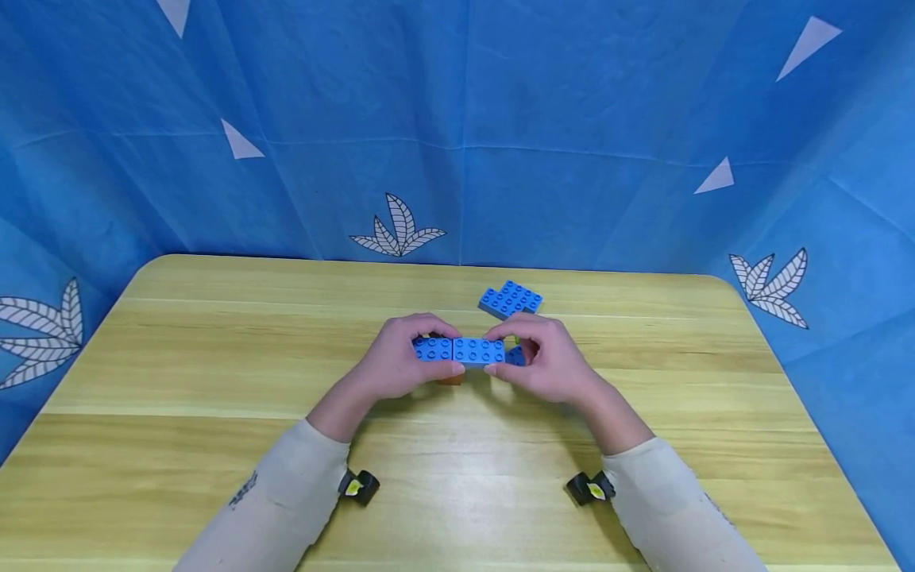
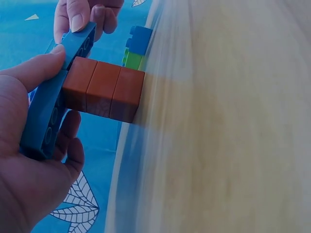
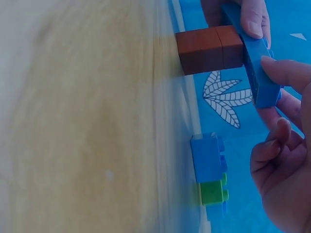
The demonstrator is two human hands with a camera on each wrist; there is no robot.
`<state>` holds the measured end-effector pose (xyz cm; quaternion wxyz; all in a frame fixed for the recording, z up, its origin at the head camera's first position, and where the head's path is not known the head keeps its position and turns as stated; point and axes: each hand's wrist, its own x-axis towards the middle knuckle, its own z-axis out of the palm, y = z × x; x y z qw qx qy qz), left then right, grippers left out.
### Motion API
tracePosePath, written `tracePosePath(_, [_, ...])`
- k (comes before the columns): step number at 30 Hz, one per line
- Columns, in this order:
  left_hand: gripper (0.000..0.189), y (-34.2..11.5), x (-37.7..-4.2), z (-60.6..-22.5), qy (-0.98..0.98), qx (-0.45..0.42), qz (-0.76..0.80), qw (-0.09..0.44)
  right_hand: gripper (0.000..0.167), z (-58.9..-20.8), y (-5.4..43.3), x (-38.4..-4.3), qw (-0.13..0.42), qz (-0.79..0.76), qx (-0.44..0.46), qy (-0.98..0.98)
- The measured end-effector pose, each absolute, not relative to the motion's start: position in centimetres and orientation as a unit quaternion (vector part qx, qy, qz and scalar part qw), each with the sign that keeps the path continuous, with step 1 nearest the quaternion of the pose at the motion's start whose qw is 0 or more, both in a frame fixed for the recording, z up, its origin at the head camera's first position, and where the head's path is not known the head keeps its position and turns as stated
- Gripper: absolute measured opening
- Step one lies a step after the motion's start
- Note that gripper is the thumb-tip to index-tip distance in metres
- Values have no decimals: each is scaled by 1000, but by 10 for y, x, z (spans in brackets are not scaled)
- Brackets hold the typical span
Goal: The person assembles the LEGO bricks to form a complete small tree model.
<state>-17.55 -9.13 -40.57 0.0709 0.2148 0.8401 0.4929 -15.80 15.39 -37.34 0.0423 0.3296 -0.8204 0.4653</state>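
Two blue toy bricks lie end to end on top of a stack of brown toy bricks (image 2: 104,88), which stands on the table. My left hand (image 1: 402,359) grips the left blue brick (image 2: 43,119) between thumb and fingers. The right blue brick (image 1: 479,350) is pinched by my right hand (image 1: 550,361), thumb on the near side and fingers on the far side. The left thumb tip reaches the seam between the two bricks. From the head view, most of the brown stack (image 1: 450,380) is hidden under the blue bricks and left hand.
Behind the right hand, joined blue bricks (image 1: 511,299) lie on the table (image 1: 214,349). Another blue brick (image 3: 206,158) sits beside a green brick (image 3: 212,192), partly covered by the right hand in the head view. A blue curtain (image 1: 457,95) hangs along the table's far edge.
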Motion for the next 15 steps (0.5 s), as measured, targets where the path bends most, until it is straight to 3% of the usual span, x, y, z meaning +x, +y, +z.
tracePosePath(15, [32, -90, -178, -408, 842, 215, 490, 67, 30, -378, 149, -157, 47, 481, 316, -817])
